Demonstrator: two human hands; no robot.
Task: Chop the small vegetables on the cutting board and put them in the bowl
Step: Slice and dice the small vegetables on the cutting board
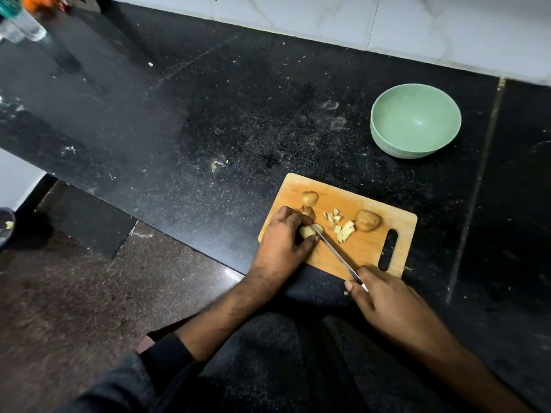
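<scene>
wooden cutting board (366, 251) | left hand (283, 242) pins potato (308, 231) | right hand (387, 302) holds knife (337, 253) (bowl (416, 120) beyond)

Small brown vegetables (367, 220), pale chopped pieces (343, 229) on wooden cutting board (362, 253); green bowl (415, 120) seemingly empty.

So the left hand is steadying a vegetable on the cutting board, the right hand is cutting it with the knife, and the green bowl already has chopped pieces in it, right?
Not quite. The head view shows the green bowl is empty; the chopped pieces lie on the cutting board. The rest holds: the left hand steadies a vegetable while the right hand cuts with the knife.
</scene>
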